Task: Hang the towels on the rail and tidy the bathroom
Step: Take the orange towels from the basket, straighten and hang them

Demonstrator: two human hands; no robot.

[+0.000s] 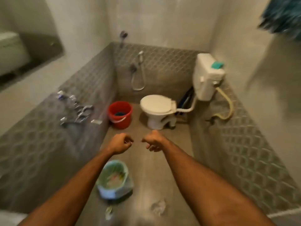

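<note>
A teal towel (pixel 283 15) hangs high on the right wall, blurred and cut off by the frame's edge; the rail itself is hidden. My left hand (pixel 121 143) and my right hand (pixel 154 141) are stretched out side by side over the floor, both curled into loose fists with nothing seen in them. Below my left forearm stands a blue bin with a green liner (pixel 114 179), holding some rubbish. A crumpled wrapper (pixel 158 207) and a small scrap (pixel 108 211) lie on the floor near the bin.
A red bucket (pixel 120 114) stands beside the white toilet (pixel 157 110). The cistern (pixel 207 75) carries a teal sponge (pixel 217 64). Chrome taps (pixel 76 108) jut from the left wall. A hand sprayer with hose (pixel 138 72) hangs on the back wall.
</note>
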